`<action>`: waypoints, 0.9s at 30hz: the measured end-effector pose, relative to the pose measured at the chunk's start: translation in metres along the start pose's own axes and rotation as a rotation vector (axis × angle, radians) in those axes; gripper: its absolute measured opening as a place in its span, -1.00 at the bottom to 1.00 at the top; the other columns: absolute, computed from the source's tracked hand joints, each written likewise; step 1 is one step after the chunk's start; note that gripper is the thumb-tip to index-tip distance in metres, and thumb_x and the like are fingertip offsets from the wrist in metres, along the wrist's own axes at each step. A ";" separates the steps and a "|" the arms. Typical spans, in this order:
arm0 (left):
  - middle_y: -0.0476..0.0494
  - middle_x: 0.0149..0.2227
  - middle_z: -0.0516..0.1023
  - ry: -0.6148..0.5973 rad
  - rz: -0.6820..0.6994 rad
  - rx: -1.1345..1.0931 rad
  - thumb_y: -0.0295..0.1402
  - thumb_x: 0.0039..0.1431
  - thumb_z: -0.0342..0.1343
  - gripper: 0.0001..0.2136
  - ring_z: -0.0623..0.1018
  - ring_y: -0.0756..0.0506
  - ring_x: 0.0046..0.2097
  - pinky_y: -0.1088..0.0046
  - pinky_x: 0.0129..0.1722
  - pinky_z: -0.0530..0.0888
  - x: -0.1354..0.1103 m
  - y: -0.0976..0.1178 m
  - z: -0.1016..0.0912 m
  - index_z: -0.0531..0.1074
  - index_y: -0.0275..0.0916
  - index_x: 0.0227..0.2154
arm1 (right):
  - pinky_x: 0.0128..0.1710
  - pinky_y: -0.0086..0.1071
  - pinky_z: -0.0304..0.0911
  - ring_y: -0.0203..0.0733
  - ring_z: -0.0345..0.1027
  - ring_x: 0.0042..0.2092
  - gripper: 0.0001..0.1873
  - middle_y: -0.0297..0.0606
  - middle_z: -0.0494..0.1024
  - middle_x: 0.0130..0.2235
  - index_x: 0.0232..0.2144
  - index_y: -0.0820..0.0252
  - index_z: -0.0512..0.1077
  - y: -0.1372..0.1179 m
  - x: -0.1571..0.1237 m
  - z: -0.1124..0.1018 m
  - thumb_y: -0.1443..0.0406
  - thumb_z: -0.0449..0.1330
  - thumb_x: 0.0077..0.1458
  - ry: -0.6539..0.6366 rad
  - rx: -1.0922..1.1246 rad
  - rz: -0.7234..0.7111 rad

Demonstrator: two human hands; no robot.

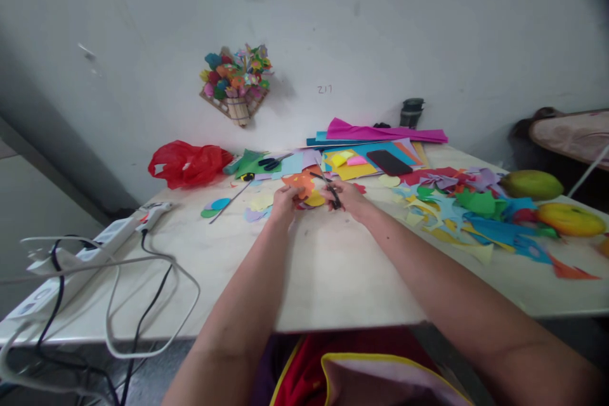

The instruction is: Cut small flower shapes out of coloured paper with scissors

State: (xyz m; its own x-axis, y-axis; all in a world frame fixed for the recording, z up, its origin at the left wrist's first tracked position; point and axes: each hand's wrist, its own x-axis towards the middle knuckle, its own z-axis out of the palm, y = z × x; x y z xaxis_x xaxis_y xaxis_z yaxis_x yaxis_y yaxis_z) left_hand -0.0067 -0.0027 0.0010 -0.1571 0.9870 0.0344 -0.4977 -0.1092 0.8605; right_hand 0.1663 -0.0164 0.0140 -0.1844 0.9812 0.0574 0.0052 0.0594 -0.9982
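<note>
Near the middle of the table, my left hand [284, 202] pinches an orange paper flower [301, 183] by its left edge. My right hand [349, 198] is wrapped round the dark handles of a pair of scissors [321, 171], whose blades point up and away from me, apart from each other, close to the flower's right side. Under and beside the flower lie yellow paper pieces [314, 198]. A small red paper shape [359, 188] rests just past my right hand. Pale yellow and lilac cut-outs [259, 203] lie left of my left hand.
Paper scraps [447, 209] and two mangoes [531, 184] cover the right side. Behind are coloured sheets [375, 133], a black phone [390, 163] and a second pair of scissors [271, 163]. A red plastic bag [188, 163] and a power strip [76, 266] with trailing cables are at left.
</note>
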 end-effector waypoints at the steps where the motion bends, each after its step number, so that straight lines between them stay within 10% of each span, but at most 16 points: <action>1: -0.01 -0.63 0.44 0.022 0.005 0.001 -0.50 -0.35 0.31 -0.79 0.47 0.00 -0.53 0.41 -0.37 0.50 0.001 0.001 0.000 0.34 -0.27 -0.68 | -0.76 -0.57 -0.09 -0.38 0.32 -0.63 -0.81 -0.37 0.48 -0.57 -0.35 0.22 0.39 0.001 0.000 0.000 0.30 0.32 0.01 -0.029 -0.018 -0.002; 27: -0.06 -0.51 0.55 0.153 -0.038 -0.163 -0.55 -0.17 0.22 -0.88 0.59 -0.05 -0.42 0.39 -0.21 0.54 -0.003 0.001 0.010 0.40 -0.27 -0.54 | -0.79 -0.56 -0.05 -0.35 0.31 -0.65 -0.69 -0.36 0.45 -0.62 -0.52 0.20 0.33 0.004 -0.007 0.009 0.13 0.30 0.02 -0.240 -0.157 -0.003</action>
State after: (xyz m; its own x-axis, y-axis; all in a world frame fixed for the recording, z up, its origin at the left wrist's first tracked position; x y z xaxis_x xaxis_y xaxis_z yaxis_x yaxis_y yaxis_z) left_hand 0.0022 -0.0049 0.0066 -0.2571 0.9627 -0.0846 -0.6352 -0.1023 0.7656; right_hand 0.1584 -0.0250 0.0098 -0.4123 0.9103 0.0364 0.1533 0.1087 -0.9822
